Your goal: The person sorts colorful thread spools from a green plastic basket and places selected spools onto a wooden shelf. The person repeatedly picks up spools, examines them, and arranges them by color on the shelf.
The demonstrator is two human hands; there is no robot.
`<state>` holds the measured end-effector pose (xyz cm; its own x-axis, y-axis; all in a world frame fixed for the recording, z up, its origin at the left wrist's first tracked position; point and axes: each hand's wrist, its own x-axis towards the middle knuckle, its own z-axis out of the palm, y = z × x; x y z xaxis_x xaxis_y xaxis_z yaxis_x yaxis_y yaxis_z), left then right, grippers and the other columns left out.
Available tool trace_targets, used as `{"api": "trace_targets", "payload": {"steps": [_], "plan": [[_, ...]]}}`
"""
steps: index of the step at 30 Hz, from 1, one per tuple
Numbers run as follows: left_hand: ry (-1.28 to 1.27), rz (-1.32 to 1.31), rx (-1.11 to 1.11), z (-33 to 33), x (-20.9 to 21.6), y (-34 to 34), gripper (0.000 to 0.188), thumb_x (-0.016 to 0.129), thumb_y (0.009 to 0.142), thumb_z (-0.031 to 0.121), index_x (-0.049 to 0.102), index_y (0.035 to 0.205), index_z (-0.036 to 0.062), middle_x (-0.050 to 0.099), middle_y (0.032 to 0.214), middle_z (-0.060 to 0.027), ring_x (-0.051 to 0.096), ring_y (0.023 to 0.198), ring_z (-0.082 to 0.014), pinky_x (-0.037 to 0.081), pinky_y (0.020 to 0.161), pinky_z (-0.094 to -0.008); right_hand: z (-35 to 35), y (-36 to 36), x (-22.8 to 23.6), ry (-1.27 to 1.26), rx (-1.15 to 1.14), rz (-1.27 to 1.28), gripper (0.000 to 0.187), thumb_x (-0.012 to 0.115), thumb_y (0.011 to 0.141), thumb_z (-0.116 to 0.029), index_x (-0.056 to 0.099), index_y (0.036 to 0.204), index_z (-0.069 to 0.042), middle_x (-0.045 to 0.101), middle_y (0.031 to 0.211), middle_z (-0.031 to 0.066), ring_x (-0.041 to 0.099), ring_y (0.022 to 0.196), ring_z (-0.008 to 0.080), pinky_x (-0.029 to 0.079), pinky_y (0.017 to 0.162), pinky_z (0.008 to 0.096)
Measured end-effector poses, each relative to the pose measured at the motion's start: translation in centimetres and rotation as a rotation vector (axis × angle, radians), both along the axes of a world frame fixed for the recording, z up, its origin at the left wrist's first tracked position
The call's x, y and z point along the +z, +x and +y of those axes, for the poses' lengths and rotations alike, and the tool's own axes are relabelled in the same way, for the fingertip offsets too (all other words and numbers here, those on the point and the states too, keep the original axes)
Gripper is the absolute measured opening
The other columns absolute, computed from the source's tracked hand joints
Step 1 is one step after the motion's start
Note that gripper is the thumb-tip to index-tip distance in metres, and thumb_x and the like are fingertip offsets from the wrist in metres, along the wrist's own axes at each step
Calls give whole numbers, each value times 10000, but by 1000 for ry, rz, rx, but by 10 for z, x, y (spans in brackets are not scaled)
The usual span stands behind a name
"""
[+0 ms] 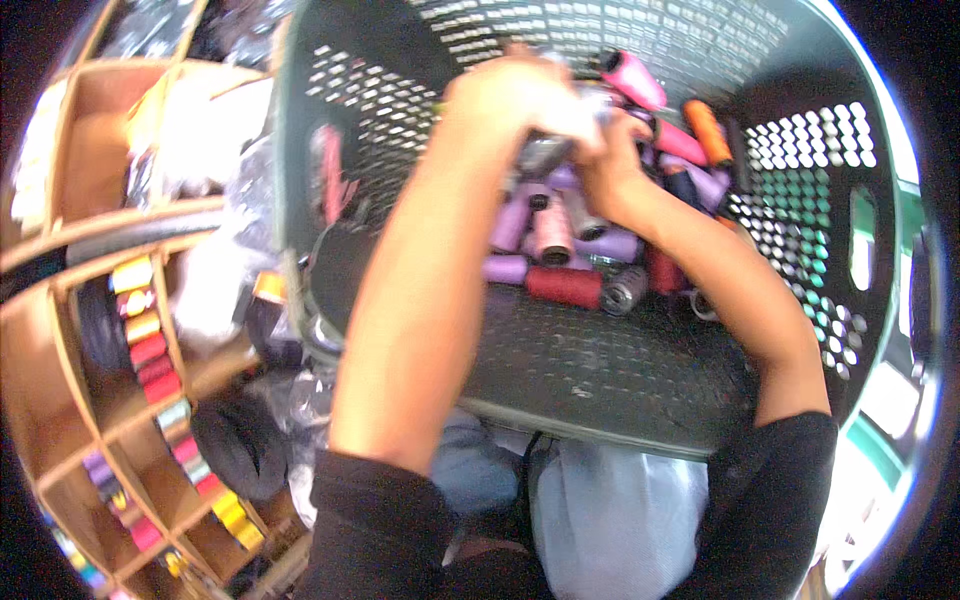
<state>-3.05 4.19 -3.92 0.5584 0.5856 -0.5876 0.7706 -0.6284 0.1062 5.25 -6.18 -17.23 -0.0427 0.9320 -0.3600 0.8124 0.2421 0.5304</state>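
At the far left, the wooden shelves (48, 340) bend along the fisheye rim, their outer edge lost in the black border. Small rolls in yellow, red and purple sit in the compartments, too soft-edged to tell apart fully. Pale plastic bags (215, 265) glare between the shelves and the dark green crate (620, 375), their contents unclear. Against the crate's left side is a reddish strip (330, 175) whose kind I cannot make out.

The left forearm rises from a black sleeve at the lower edge, nearly straight up and leaning a little right; it hides part of the crate's interior. The left hand (512, 95) bends over to the right at the wrist, back uppermost, blurred and washed out, so its fingers cannot be separated. Just under and beside it is a greyish, shiny object (548, 152), smeared by motion; whether that hand's grip is clamped on it, I cannot tell.

Below and around the hands, in the crate, lies the heap of thread spools (552, 235): purple, pink, dark red and grey, several partly covered by the arms or by one another. The right hand (612, 165) reaches up and left from a bent elbow, fingers curled close to the left hand; its grip is likewise unreadable. Beyond it, an orange spool (708, 132) leans near the crate's perforated right side.
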Motion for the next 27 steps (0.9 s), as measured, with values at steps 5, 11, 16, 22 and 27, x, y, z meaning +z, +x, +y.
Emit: {"api": "trace_targets", "payload": {"steps": [5,11,16,22,27], "plan": [[46,-213,-34,-28,66,16,866,841,599,611,729,1224,23,713,1214,-243,712,1070,-363,588,928,-433,-3,20,-16,-174,111,270,617,518,969,-392,447,1550,-195,451,1569,108,395,1425,318,294,1114,590],[36,-369,3,-62,143,-28,650,872,625,449,771,1136,61,685,1156,-298,706,1082,-350,579,933,-425,29,46,-142,370,354,596,692,612,904,-393,482,1530,-129,413,1612,123,375,1468,342,290,1148,595],[121,-540,-124,-63,151,-96,589,869,636,422,776,1048,11,686,986,-279,692,943,-414,570,913,-414,14,24,-60,-27,35,210,633,699,827,-459,687,1298,-37,477,1426,260,547,1154,460,503,690,621],[358,-727,66,-99,209,-141,580,902,671,346,739,1160,79,470,1347,-193,504,1240,-330,417,1062,-458,-1,8,37,-75,15,0,806,816,660,-587,719,1262,-61,503,1355,235,579,1096,415,549,627,546],[496,-879,26,-88,211,-170,594,937,613,341,766,1130,104,529,1305,-165,494,1268,-323,381,1106,-452,-1,6,36,-59,19,-9,862,840,599,-625,727,1238,-58,510,1331,233,585,1093,409,570,659,535]]}}
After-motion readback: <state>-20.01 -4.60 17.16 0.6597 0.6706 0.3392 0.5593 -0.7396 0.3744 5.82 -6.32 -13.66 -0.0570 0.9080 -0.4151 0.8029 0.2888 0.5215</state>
